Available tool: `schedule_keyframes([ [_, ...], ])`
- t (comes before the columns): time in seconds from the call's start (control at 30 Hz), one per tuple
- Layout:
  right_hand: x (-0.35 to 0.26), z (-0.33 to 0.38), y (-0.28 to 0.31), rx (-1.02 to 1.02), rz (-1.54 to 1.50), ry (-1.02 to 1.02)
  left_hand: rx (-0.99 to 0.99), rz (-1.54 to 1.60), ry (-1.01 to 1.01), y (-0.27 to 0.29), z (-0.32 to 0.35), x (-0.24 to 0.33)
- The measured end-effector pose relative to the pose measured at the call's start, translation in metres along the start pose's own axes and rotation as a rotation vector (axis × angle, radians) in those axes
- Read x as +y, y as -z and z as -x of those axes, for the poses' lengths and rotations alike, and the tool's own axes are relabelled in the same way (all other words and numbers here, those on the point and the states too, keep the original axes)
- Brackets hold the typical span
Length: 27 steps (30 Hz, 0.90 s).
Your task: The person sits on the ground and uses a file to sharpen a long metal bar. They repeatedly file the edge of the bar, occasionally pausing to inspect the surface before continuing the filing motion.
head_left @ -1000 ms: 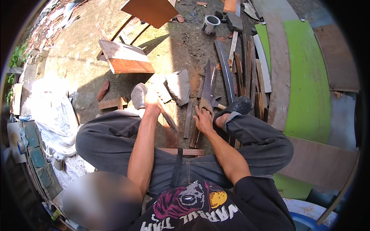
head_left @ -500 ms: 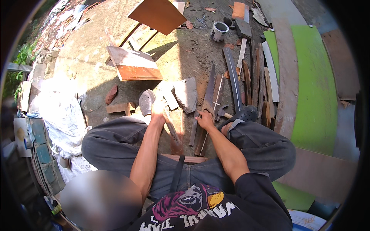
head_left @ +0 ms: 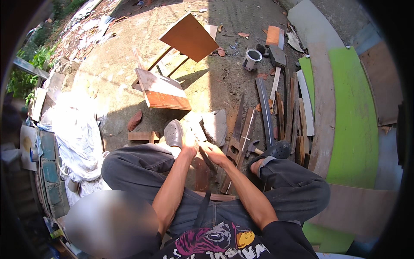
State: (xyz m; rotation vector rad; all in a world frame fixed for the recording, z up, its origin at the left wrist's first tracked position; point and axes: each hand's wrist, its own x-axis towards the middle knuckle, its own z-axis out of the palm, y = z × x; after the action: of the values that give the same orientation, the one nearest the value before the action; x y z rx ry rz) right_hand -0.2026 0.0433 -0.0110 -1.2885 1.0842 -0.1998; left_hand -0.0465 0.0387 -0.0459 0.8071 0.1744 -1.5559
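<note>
Seated view, read left to right; your left hand and right hand meet between your knees, both closed around one narrow dark strip of wood that slants down toward the ground; how firmly each set of fingers grips it cannot be told at this size; the strip lies just above your lap, between the grey clog and the black clog. Risks, as judged: the hands sit almost touching on a rough offcut, so a slip could drive a splinter or hidden nail into a palm; the hammer lies just beside your right foot, so shifting that leg could knock it onto your toes; loose planks near that foot could roll underfoot. Count: two hands; one held strip; two clogs; one hammer; one tin can; one overturned wooden chair; one green board; the planks overlap too much to count.
</note>
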Motion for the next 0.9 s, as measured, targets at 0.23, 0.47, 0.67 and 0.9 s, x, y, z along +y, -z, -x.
schedule_keyframes([
  [0.23,-0.001,0.016,0.001,0.119,-0.079,-0.037,0.341,-0.146,-0.226,-0.048,0.011,0.021],
  [0.47,-0.068,0.06,0.069,0.255,0.078,0.081,0.991,-0.634,-0.666,-0.072,-0.017,0.166],
  [0.67,-0.182,0.167,0.114,0.275,0.29,0.088,0.592,-0.887,-0.507,-0.016,-0.041,0.239],
  [0.9,-0.141,0.21,0.147,0.337,0.26,0.013,0.353,-0.542,-0.231,-0.04,-0.039,0.222],
])
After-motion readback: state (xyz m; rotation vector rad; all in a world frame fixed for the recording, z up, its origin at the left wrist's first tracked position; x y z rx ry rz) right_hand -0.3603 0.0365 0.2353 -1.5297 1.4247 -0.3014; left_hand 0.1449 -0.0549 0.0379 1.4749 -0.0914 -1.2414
